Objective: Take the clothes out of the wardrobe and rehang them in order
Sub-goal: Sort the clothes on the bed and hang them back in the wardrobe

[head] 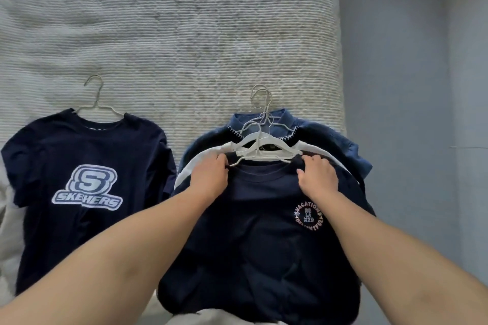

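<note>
**Sorting under way, rehanging still ahead**

Out of the wardrobe and flat on the white bedspread (169,34); Skechers T-shirt (87,187) set apart at nine o'clock; navy Vacation T-shirt (264,232) topping a hangered stack at three o'clock, over a white top (200,161) and blue denim shirt (324,134). Left hand (210,175) and right hand (318,175), fingers curled, pinching its shoulders beside the white hanger (264,152).

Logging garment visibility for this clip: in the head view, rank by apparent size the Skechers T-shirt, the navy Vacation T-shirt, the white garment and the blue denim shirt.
1. navy Vacation T-shirt, though nearest the camera
2. Skechers T-shirt
3. blue denim shirt, mostly covered
4. white garment, only an edge showing
</note>
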